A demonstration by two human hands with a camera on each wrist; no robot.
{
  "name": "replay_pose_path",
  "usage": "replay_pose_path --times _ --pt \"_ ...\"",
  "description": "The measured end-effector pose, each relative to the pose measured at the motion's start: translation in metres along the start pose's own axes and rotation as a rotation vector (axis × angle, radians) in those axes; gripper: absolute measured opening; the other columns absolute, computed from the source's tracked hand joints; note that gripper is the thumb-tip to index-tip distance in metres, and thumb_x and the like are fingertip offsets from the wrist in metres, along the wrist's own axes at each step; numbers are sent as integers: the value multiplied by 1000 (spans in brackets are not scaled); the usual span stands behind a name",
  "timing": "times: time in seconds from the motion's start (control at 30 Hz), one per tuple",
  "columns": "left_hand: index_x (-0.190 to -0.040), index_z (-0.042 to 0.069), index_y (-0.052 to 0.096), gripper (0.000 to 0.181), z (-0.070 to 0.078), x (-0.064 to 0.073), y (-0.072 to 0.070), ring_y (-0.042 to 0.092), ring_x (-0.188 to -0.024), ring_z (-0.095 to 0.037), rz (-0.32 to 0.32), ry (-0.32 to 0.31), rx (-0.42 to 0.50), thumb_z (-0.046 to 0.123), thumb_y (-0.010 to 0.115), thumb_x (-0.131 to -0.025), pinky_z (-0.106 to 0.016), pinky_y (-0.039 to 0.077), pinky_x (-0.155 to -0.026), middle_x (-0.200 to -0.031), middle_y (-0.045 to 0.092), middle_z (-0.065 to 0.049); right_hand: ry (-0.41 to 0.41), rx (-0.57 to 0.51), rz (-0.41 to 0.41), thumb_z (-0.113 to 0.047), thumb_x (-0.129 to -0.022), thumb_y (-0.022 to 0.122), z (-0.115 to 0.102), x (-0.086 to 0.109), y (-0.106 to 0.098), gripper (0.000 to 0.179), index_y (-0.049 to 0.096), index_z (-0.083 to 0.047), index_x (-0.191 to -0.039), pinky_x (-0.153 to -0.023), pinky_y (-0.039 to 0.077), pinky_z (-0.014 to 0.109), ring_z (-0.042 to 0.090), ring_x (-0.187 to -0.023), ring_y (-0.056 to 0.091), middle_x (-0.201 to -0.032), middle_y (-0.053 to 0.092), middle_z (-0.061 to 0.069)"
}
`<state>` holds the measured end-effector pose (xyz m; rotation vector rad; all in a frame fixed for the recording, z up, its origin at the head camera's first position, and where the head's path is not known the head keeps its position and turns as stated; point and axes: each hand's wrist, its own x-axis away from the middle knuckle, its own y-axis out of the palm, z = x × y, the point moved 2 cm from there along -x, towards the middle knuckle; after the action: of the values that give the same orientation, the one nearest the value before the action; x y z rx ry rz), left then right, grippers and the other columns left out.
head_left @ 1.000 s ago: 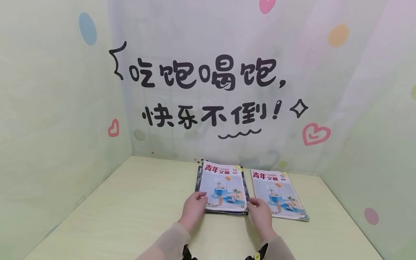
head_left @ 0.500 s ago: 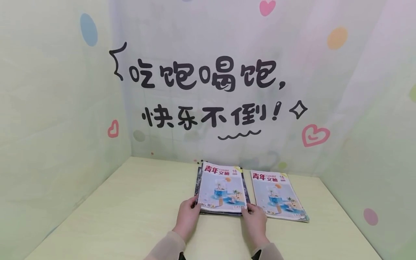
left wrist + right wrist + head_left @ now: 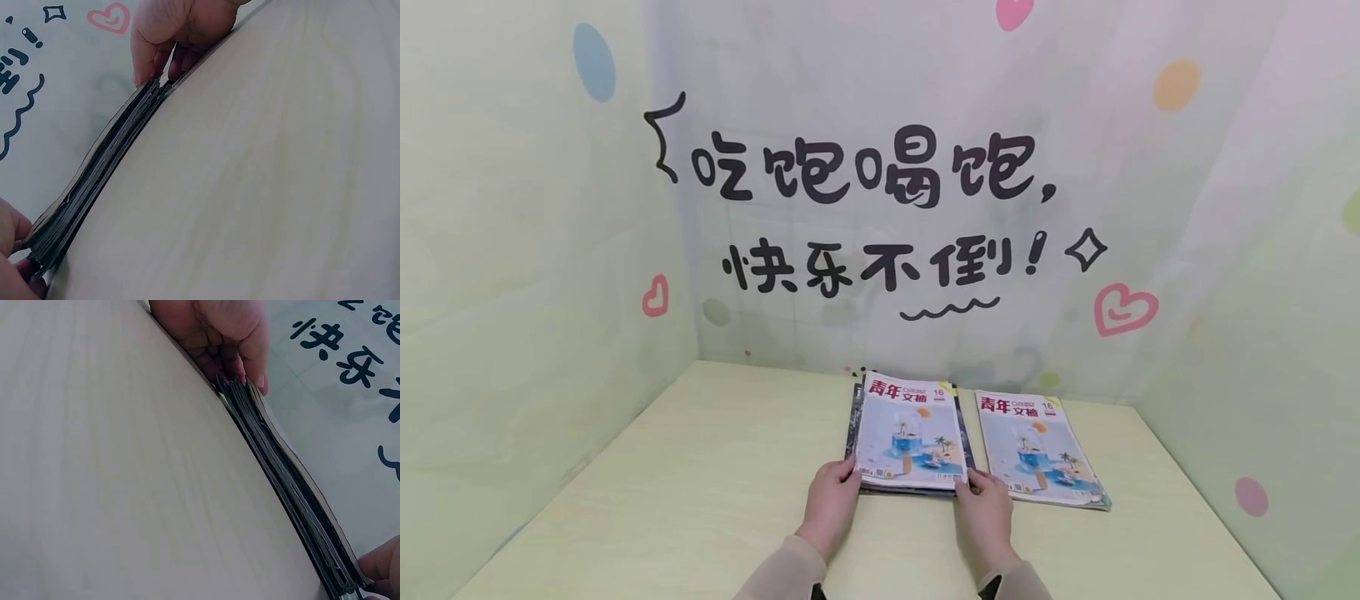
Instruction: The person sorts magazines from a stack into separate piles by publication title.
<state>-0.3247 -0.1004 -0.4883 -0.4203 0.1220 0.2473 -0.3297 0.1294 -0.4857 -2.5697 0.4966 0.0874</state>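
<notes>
A stack of magazines (image 3: 910, 433) lies on the table, its top cover pale with red lettering and a beach picture. Darker magazines stick out beneath it at the left and right. My left hand (image 3: 831, 507) grips the near left corner, thumb on the top cover. At the near right corner, my right hand (image 3: 987, 510) holds the stack the same way. The stack's layered edge (image 3: 103, 169) shows in the left wrist view, with the right hand (image 3: 184, 28) at its far end. In the right wrist view, the left hand (image 3: 219, 331) pinches the opposite end.
A magazine with the same cover (image 3: 1041, 450) lies just right of the stack, close to the right hand. The pale wooden table (image 3: 700, 483) reaches a printed back wall (image 3: 880, 333), with plain side walls left and right.
Both hands have shifted slightly left and now grip the stack's near corners. The top magazine has slid a little left over the darker ones. The magazine on the right stays put.
</notes>
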Motion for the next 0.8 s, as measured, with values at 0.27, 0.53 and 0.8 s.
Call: replay_pose_path --times 0.27,0.53,0.8 --pt "-128 -2 59 40 -1 1 1 51 -113 -37 6 -19 31 16 58 -93 -50 43 -97 -123 53 -19 0 -31 -3 -12 -89 63 -1 2 -1 37 62 11 -118 -101 37 56 46 -117 46 -123 51 30" --pt "-123 1 64 38 -2 1 0 53 -101 -30 57 -30 0 18 64 -90 -45 46 -88 -113 54 -15 21 -80 19 -12 -88 63 -1 6 -2 37 63 11 -116 -103 33 58 49 -121 41 -128 45 32" --pt "-116 5 69 31 -3 4 -1 51 -86 -22 90 -25 -71 21 65 -89 -36 44 -74 -97 55 -8 23 -37 84 -18 -85 67 1 12 -5 30 72 0 -108 -82 41 49 39 -98 50 -104 54 22"
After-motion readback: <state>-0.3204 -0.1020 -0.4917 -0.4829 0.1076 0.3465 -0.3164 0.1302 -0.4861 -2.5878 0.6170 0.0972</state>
